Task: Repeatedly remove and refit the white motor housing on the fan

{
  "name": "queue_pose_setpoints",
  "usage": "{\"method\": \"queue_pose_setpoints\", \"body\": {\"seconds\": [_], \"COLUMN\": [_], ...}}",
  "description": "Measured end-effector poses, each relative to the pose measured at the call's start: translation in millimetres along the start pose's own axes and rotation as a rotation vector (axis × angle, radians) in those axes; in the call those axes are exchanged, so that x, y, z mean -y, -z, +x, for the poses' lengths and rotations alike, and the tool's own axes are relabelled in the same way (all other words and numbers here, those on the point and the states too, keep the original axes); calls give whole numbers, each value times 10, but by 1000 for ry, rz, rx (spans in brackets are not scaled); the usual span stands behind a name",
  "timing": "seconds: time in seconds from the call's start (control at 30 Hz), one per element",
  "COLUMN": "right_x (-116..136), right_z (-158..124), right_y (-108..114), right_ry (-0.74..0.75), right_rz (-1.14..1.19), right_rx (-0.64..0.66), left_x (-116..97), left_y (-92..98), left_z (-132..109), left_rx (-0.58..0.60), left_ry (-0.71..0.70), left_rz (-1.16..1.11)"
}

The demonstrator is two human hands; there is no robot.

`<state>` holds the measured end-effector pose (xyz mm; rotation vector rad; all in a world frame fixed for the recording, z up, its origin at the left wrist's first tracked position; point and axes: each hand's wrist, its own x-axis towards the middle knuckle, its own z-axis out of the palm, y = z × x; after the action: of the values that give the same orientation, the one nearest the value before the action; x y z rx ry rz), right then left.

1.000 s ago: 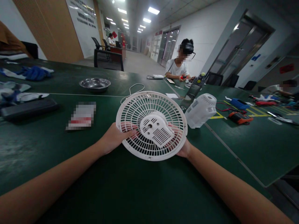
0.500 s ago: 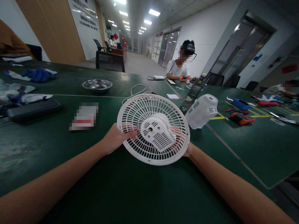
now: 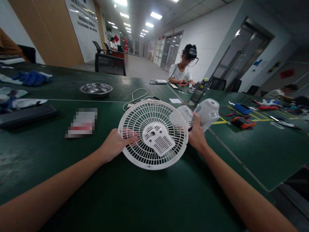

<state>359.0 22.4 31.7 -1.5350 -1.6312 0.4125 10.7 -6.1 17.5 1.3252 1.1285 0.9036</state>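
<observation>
A round white fan grille (image 3: 154, 162) is held up tilted over the table, its vented centre plate (image 3: 158, 139) facing me. My left hand (image 3: 116, 141) grips the grille's left rim, thumb in front and fingers behind the slats. At the right rim, my right hand (image 3: 198, 133) is closed around a white vented motor cover (image 3: 185, 113), partly hidden behind the grille. Just beyond my right hand stands a white plastic fan housing (image 3: 210, 111) with slots, in front of a clear bottle (image 3: 196, 95).
On the green table (image 3: 96, 190) are a steel bowl (image 3: 96, 89), a pixelated packet (image 3: 82, 122), a black case (image 3: 29, 115), blue-and-white gloves (image 3: 31, 78), a pale cable (image 3: 132, 95) and an orange-black meter (image 3: 243, 122). A co-worker (image 3: 181, 72) sits across.
My right hand has come out from behind the grille to its right side, with the motor cover in it. The grille has shifted slightly left in view, still in my left hand.
</observation>
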Motion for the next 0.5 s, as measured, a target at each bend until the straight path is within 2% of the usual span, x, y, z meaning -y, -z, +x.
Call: {"method": "queue_pose_setpoints", "body": {"seconds": [0.07,0.13,0.23,0.33,0.4,0.5], "right_x": [-98,-176,-214,-153,-104,-143], "right_z": [59,90,86,59,63,137], "right_y": [83,100,55,65,156,380], "right_ry": [54,62,36,53,157,347], "right_rz": [-265,-401,-518,-541,-526,-517], "right_rx": [-77,-53,16,45,-67,-446], "left_x": [5,18,55,97,111,98], "left_y": [3,11,30,48,54,51], "left_z": [6,17,41,67,76,73], "left_rx": [-24,-30,-29,-24,-18,-4], "left_ry": [14,25,46,56,55,52], "left_rz": [-17,-37,-53,-83,-94,-78]}}
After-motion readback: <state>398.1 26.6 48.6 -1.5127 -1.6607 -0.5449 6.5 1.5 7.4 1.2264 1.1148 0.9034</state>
